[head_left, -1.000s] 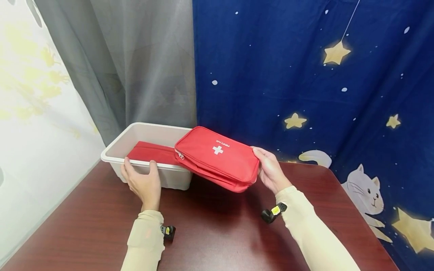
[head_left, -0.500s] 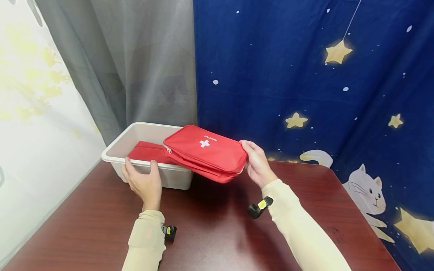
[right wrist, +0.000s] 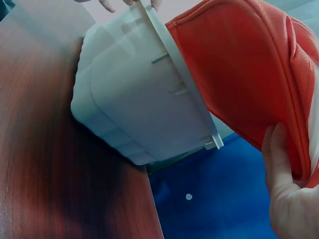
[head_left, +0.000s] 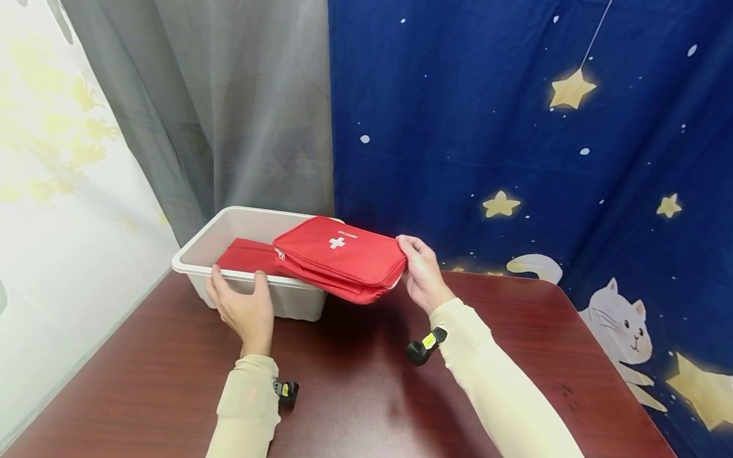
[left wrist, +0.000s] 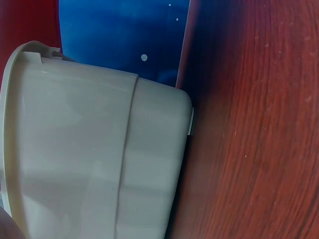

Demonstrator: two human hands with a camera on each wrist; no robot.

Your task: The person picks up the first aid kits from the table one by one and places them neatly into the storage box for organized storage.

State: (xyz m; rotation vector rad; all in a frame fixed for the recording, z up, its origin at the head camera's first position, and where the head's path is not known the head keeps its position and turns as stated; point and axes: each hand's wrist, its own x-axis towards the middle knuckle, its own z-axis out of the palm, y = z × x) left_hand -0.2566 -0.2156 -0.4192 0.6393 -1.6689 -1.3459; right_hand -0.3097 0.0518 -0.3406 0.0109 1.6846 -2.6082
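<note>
My right hand (head_left: 422,275) pinches the right end of a red first aid bag (head_left: 343,251), which has a white cross and a zipper. In the right wrist view the fingers (right wrist: 279,154) press against the bag's underside. Its left part lies over the right rim of a white plastic bin (head_left: 292,304), while the right part sticks out in the air, tilted down toward the front. Inside the bin is a second red pouch (head_left: 246,254), partly hidden by the bag. My left hand (head_left: 246,312) grips the bin's front rim, its fingertips at the lip.
The bin stands on a reddish-brown wooden table (head_left: 343,394), near its back left. Behind hang a grey curtain (head_left: 269,114) and a blue curtain (head_left: 435,127) with stars and a cat. A white wall (head_left: 69,254) runs along the left.
My right hand has moved left and slightly lower, bringing the first aid bag further over the bin. My left hand stays at the front rim, and the bin has not moved.
</note>
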